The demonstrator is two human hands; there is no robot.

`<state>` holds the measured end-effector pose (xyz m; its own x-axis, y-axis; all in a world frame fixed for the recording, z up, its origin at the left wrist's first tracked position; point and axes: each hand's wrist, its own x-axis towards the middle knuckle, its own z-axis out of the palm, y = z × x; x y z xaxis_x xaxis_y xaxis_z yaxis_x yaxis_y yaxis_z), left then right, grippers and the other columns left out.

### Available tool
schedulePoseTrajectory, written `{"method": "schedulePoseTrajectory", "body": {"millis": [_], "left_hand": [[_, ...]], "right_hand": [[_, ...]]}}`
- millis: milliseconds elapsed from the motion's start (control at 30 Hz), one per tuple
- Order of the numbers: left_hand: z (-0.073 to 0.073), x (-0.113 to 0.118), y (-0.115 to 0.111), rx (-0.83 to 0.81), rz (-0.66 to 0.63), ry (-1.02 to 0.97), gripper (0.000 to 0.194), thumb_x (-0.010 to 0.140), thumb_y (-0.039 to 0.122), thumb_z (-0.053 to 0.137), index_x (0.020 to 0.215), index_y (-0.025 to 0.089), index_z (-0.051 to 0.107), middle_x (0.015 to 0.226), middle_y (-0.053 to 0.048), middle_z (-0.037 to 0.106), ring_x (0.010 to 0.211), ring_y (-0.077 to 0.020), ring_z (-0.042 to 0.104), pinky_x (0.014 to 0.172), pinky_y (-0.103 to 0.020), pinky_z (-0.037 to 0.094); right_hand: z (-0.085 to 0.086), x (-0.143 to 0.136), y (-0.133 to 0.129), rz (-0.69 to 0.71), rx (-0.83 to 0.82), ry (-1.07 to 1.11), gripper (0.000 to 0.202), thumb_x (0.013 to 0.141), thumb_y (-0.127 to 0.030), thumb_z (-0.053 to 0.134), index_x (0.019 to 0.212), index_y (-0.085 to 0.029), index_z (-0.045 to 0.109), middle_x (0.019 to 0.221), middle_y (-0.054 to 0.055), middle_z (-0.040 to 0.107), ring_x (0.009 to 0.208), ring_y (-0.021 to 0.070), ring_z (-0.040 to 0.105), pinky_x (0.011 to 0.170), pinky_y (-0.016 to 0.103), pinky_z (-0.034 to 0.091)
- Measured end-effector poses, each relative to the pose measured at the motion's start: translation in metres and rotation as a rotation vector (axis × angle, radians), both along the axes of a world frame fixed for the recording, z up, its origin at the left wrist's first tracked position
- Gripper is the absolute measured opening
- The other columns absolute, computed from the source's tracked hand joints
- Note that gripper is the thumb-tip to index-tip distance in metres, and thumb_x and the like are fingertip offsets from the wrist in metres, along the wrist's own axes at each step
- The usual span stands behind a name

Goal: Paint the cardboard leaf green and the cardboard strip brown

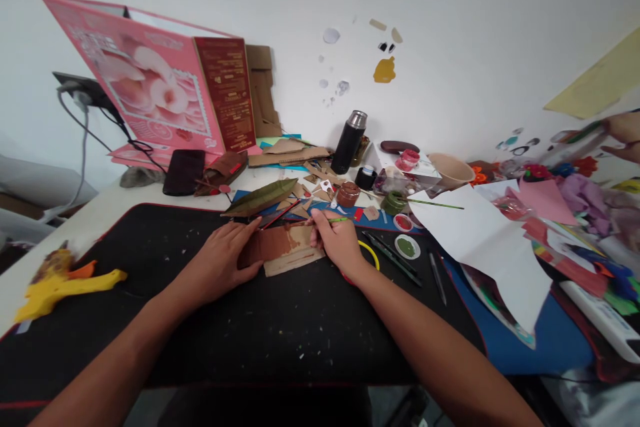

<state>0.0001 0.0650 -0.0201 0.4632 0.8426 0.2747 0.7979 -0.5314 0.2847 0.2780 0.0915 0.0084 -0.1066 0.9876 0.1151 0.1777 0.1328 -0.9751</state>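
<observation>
A piece of cardboard (287,248) lies on the black mat (280,320), its left and upper part painted reddish brown and its lower strip bare. My left hand (227,257) rests on the cardboard's left end, fingers apart. In my right hand (335,240) is a thin green-handled brush (339,219), its tip over the upper right part of the cardboard. Just behind stand an open jar of brown paint (347,194) and a jar of green paint (394,202). Two lids, one with red paint (403,222) and one with green (407,247), lie to the right.
A yellow glue gun (65,283) lies at the left. Behind are a dark phone (184,172), a large leaf (263,197), cardboard scraps and a black thermos (349,141). Pens (395,257) and white paper (480,233) are at the right. Another person's hand (625,133) shows at the right edge.
</observation>
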Motion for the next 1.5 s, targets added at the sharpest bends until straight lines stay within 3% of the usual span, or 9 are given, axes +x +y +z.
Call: {"method": "schedulePoseTrajectory", "body": {"millis": [233, 500, 900, 1267, 1367, 1500], "left_hand": [[0.0, 0.0, 0.001, 0.001, -0.004, 0.028, 0.078, 0.094, 0.046, 0.062, 0.161, 0.011, 0.042, 0.138, -0.02, 0.069, 0.128, -0.0375, 0.063, 0.112, -0.052, 0.047], [-0.003, -0.001, 0.001, -0.013, 0.004, 0.025, 0.079, 0.093, 0.046, 0.063, 0.161, 0.011, 0.042, 0.135, -0.019, 0.07, 0.127, -0.038, 0.064, 0.112, -0.053, 0.047], [-0.001, 0.0, 0.002, -0.009, 0.002, 0.006, 0.076, 0.092, 0.045, 0.064, 0.159, 0.013, 0.046, 0.134, -0.019, 0.072, 0.127, -0.0372, 0.065, 0.113, -0.053, 0.047], [-0.003, -0.001, 0.002, -0.005, -0.004, 0.009, 0.076, 0.093, 0.046, 0.063, 0.159, 0.013, 0.046, 0.135, -0.018, 0.071, 0.129, -0.0385, 0.064, 0.112, -0.054, 0.047], [-0.003, -0.002, 0.002, -0.002, -0.003, 0.009, 0.077, 0.093, 0.046, 0.063, 0.16, 0.014, 0.045, 0.135, -0.018, 0.071, 0.129, -0.038, 0.063, 0.113, -0.054, 0.046], [-0.001, 0.0, 0.002, -0.007, -0.007, 0.02, 0.077, 0.093, 0.046, 0.064, 0.159, 0.01, 0.046, 0.134, -0.02, 0.07, 0.126, -0.0378, 0.064, 0.112, -0.053, 0.047]], "right_hand": [[0.0, 0.015, -0.006, -0.054, -0.022, 0.069, 0.057, 0.096, -0.073, 0.058, 0.081, -0.019, 0.068, 0.053, -0.001, 0.061, 0.044, 0.0138, 0.059, 0.041, 0.022, 0.041], [0.0, -0.004, -0.003, 0.014, -0.024, 0.074, 0.054, 0.098, -0.07, 0.059, 0.08, -0.02, 0.068, 0.054, -0.001, 0.063, 0.047, 0.0145, 0.061, 0.045, 0.022, 0.044], [-0.001, 0.018, -0.015, 0.132, -0.016, -0.034, 0.045, 0.103, -0.063, 0.057, 0.098, -0.021, 0.071, 0.075, 0.001, 0.069, 0.057, 0.0137, 0.066, 0.046, 0.021, 0.044], [0.003, 0.008, -0.015, 0.075, 0.005, -0.074, 0.051, 0.104, -0.067, 0.053, 0.089, -0.022, 0.071, 0.053, -0.005, 0.052, 0.045, 0.0151, 0.053, 0.049, 0.027, 0.043], [0.002, 0.003, -0.012, 0.04, 0.062, -0.099, 0.054, 0.105, -0.067, 0.05, 0.083, -0.022, 0.071, 0.054, -0.004, 0.052, 0.05, 0.0163, 0.054, 0.054, 0.028, 0.044], [0.003, 0.005, -0.016, 0.012, 0.165, -0.186, 0.054, 0.107, -0.062, 0.049, 0.079, -0.021, 0.071, 0.071, 0.002, 0.068, 0.073, 0.0197, 0.066, 0.073, 0.03, 0.05]]}}
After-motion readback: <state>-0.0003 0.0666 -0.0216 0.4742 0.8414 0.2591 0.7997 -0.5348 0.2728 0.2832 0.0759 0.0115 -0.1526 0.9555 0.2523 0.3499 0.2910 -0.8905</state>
